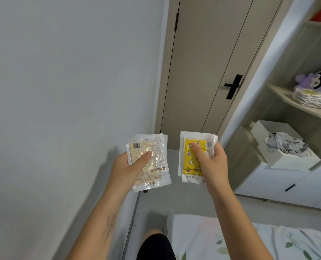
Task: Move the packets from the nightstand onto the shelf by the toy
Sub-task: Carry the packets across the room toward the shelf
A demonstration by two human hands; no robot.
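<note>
Left hand [126, 166] pinches a beige packet stack [148, 162], right hand [215, 162] a yellow stack [193, 156]; shelf [287, 99] with toy [317, 79] sits up-right of right hand, so carry level, thumbs clamped, set beside existing pile [311, 99].

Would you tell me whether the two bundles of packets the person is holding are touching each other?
Apart. The head view shows a clear strip of floor and door between the left hand's packets and the right hand's yellow packets.

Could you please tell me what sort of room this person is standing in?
Most likely a bedroom: a bed with a floral sheet at lower right, a shelving unit holding a purple plush toy, and a closed door ahead.
</note>
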